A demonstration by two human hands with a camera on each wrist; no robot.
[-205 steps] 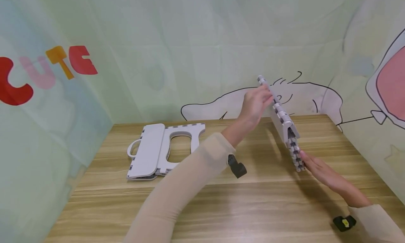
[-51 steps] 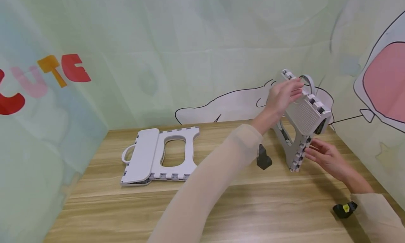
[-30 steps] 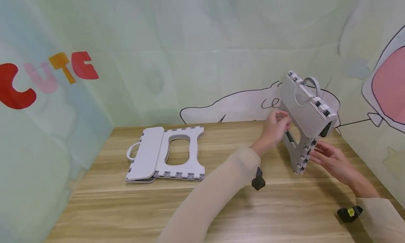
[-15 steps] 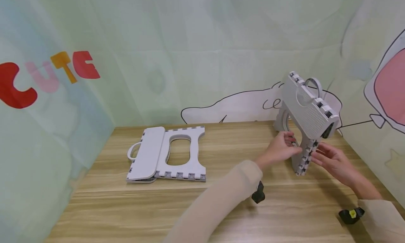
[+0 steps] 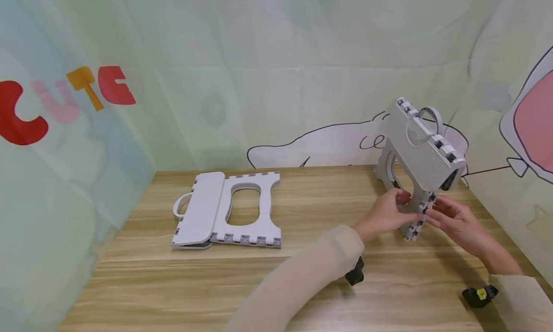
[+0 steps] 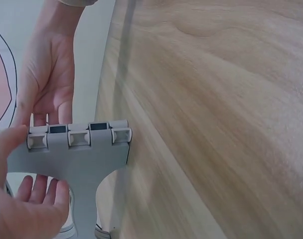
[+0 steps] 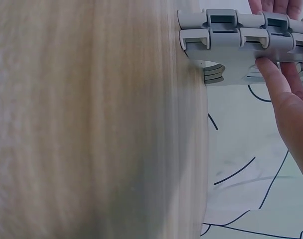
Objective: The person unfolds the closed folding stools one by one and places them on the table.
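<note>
A grey-white folding step stool (image 5: pixel 421 154) stands on its legs at the right of the table, its ribbed top panel slanting and its carry loop (image 5: pixel 432 116) sticking up. My left hand (image 5: pixel 386 213) grips the stool's near leg edge, fingers through the oval cut-out and thumb on the hinged edge. On the opposite side my right hand (image 5: pixel 458 224) holds the same edge, thumb at the front and fingers behind the leg. Both wrist views show the hinge knuckles (image 6: pixel 79 135) between the two hands. A second folding stool (image 5: pixel 205 207) lies folded flat at the left.
The wood-grain table (image 5: pixel 181 289) reaches back to a printed cloth backdrop (image 5: pixel 281 82), which also closes off both sides. The upright stool stands near the table's right back corner. Each wrist carries a small black camera (image 5: pixel 479 296).
The right stool's narrow folded top has opened out into a slanting panel. My left hand has come down from its top to the near leg edge; my right hand has barely moved lately.
</note>
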